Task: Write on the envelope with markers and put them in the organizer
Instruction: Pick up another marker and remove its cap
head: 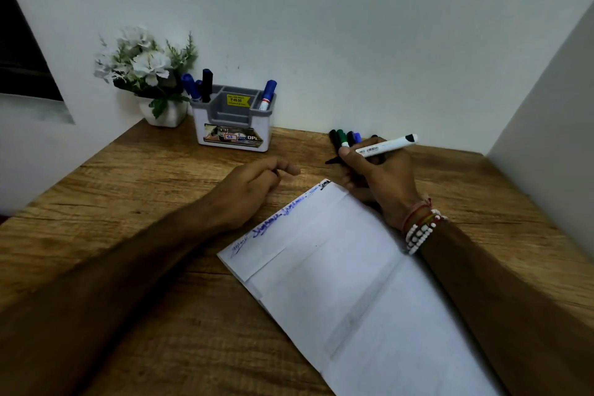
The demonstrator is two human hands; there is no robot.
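White walls are closing a corner around the wooden desk (pixel 128 202) that is filling most of my feed. Across the lower right of the frame the envelope (pixel 353 283) is lying flat and slanted. Blue writing (pixel 276 219) is running along its upper left edge, so I am judging the writing part to be well underway. At centre frame the left hand (pixel 250 183) is resting on the wood, fingers loosely curled and holding nothing. At centre right the right hand (pixel 379 173) is gripping a white marker (pixel 385 145), fingers wrapped round the barrel, just past the envelope's far corner. Something dark is poking out left of the fist, and I cannot tell whether it is a cap or the tip. Upper centre, the organizer (pixel 233 125) is standing against the wall beside a pot of white flowers (pixel 144 61), with stowed markers (pixel 201 87) standing in its outer compartments. Some loose markers (pixel 342 138) are lying by the wall just behind the right hand. I am reckoning that those, plus the one in hand, are left to stow.
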